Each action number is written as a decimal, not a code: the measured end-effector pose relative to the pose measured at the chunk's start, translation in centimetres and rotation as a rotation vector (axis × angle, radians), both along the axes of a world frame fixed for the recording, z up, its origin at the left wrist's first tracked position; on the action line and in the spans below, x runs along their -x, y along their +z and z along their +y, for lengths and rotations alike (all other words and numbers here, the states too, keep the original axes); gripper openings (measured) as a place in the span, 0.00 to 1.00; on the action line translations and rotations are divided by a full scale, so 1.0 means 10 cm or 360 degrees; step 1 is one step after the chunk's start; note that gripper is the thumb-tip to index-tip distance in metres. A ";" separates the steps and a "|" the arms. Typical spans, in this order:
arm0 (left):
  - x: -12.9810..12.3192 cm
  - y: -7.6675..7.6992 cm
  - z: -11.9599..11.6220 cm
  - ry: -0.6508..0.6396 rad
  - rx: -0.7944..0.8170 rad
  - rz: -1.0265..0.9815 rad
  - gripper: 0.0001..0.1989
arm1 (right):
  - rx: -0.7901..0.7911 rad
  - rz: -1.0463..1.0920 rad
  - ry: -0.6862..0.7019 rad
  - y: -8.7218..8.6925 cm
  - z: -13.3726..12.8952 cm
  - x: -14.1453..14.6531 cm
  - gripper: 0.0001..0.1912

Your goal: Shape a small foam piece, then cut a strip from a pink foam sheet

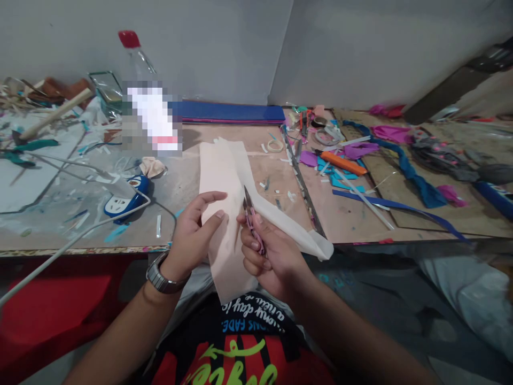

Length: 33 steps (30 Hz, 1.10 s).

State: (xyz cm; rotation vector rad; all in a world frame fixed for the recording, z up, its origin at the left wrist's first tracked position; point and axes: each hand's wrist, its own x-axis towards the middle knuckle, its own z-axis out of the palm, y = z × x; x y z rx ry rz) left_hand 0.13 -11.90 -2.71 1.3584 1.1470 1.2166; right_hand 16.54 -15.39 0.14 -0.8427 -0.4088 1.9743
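A long pale, cream-coloured sheet (224,176) that looks like paper spans the table's front edge, its lower end hanging toward my lap. My left hand (200,224) grips its left edge, thumb on top. In my right hand (266,251) is a pair of small scissors (253,222) with pink handles, fingers wrapped round them. Their dark blades point up and away from me over the sheet, slightly parted. To the right, part of the sheet is folded or rolled and runs out past my right wrist. Whether the blades touch the sheet, I cannot tell.
Behind the sheet lies a long blue box (232,113), with a red-capped bottle (138,59) to its left. An orange box cutter (343,162) rests among scraps on the right. At left are a power strip (126,199) with a white cable and green-handled pliers (38,145).
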 end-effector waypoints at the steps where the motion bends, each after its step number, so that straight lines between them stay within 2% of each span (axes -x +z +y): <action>1: 0.00 0.00 0.00 -0.0003 -0.0001 -0.0002 0.16 | -0.0005 -0.0004 0.0000 0.00 0.00 0.00 0.15; 22: 0.01 0.01 0.00 -0.0009 -0.0047 0.0058 0.14 | -0.0033 -0.0063 -0.0017 -0.05 0.02 0.03 0.16; 33: 0.00 0.03 0.00 -0.0015 -0.0024 0.0063 0.14 | -0.0035 -0.0078 -0.0019 0.00 0.01 0.06 0.16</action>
